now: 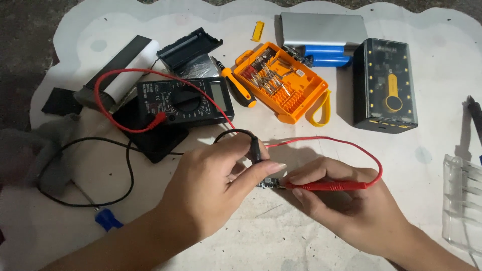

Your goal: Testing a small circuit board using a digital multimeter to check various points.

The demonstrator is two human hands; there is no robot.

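At the far left, a black strip [118, 62] lies on a white block [131, 70], with a black tray [189, 47] just to its right. Near them sits a black meter [187, 101], its red wire [321, 142] and black wire [90, 170] looping over the white cloth [281, 241]. A small blue piece [108, 219] lies near the left edge.

In the near middle, the left hand [216, 180] pinches the black probe [255, 149] between thumb and fingers, closed around it. Its tip meets a small circuit board [268, 184], mostly hidden between the two hands. The right hand [341, 200] is closed around the red probe [329, 186], which lies level and points left, touching the board.

Farther back lie an orange screwdriver [236, 86] and an open orange bit case [281, 83]. Beyond are a grey metal case [324, 29] with blue batteries [326, 56], then a dark see-through box [385, 85]. A clear plastic tray [462, 200] sits at the right edge.
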